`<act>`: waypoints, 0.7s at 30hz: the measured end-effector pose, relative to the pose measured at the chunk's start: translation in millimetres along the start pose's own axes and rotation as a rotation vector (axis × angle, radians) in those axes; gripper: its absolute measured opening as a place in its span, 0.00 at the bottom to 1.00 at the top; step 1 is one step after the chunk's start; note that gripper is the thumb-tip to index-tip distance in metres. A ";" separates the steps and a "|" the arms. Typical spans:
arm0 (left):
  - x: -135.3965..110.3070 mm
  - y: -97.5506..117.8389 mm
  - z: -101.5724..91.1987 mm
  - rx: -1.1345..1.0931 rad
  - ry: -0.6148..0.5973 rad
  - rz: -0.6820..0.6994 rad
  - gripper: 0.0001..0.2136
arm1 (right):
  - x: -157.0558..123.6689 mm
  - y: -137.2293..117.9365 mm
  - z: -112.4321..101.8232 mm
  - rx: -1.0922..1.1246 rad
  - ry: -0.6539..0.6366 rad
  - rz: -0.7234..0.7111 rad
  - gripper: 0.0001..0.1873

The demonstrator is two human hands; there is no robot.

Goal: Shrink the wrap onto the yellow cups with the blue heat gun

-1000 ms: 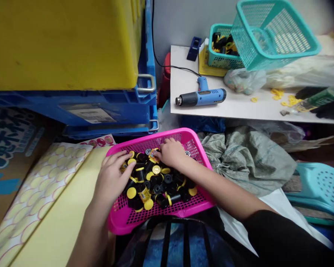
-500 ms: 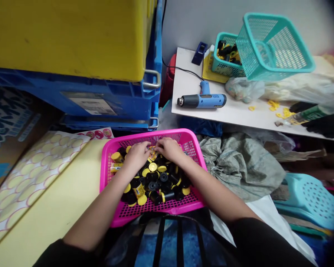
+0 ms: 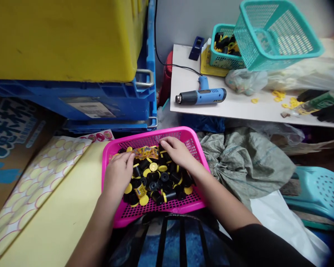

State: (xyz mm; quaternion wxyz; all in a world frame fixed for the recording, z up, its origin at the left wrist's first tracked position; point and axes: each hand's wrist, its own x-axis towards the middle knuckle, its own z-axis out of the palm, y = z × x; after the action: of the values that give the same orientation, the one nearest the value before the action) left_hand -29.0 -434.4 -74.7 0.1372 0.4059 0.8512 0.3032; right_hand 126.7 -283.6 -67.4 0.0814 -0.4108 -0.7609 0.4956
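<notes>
A pink mesh basket [image 3: 153,132] sits in front of me, heaped with black canisters [image 3: 171,195] with yellow lids. Across the back of the heap lies a printed yellow-orange plastic sleeve strip [image 3: 147,152]. My left hand [image 3: 118,170] is over the basket's left side, its fingers curled down among the canisters; whatever they grip is hidden. To the right of the strip, my right hand [image 3: 177,151] has bent, closed fingers close to a dark canister; its hold cannot be made out. One canister [image 3: 140,190] wears a printed yellow label.
Blue crates [image 3: 108,96] topped by a yellow one stand left. A heat gun [image 3: 200,96] and teal baskets [image 3: 278,57] rest on the white shelf [image 3: 180,55]. Sticker sheets [image 3: 44,170] lie left, a grey cloth sack [image 3: 245,163] and a teal stool [image 3: 317,189] right.
My hands have moved apart from the back middle of the basket: the left towards me and leftward, the right slightly right. The printed strip is now uncovered between them. The view has shifted slightly.
</notes>
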 end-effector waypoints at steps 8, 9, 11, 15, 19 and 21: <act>-15.5 23.1 9.9 -0.617 0.208 -0.151 0.13 | -6.6 -11.0 13.1 0.430 -0.178 -0.140 0.29; -17.5 27.6 16.9 -0.764 0.160 -0.204 0.14 | -7.1 -12.3 15.9 0.537 -0.248 -0.141 0.32; -21.2 35.4 29.8 -0.942 0.105 -0.236 0.14 | -5.7 -12.5 18.4 0.686 -0.295 -0.099 0.33; -21.0 43.7 35.5 -0.927 0.075 -0.111 0.13 | 0.1 -9.1 6.9 0.759 -0.174 -0.066 0.26; -2.5 47.3 19.5 -0.890 -0.020 -0.086 0.21 | 2.4 -11.2 -7.1 0.576 -0.140 -0.121 0.20; 9.1 45.3 13.2 -0.858 -0.107 -0.140 0.24 | 4.7 -12.3 -5.8 0.541 -0.144 -0.097 0.22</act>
State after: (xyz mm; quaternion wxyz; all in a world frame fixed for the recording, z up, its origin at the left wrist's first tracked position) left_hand -0.8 -399.9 -56.4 0.3576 0.2685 0.6652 0.5980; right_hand 120.1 -278.4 -55.8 0.1577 -0.3008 -0.6237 0.7040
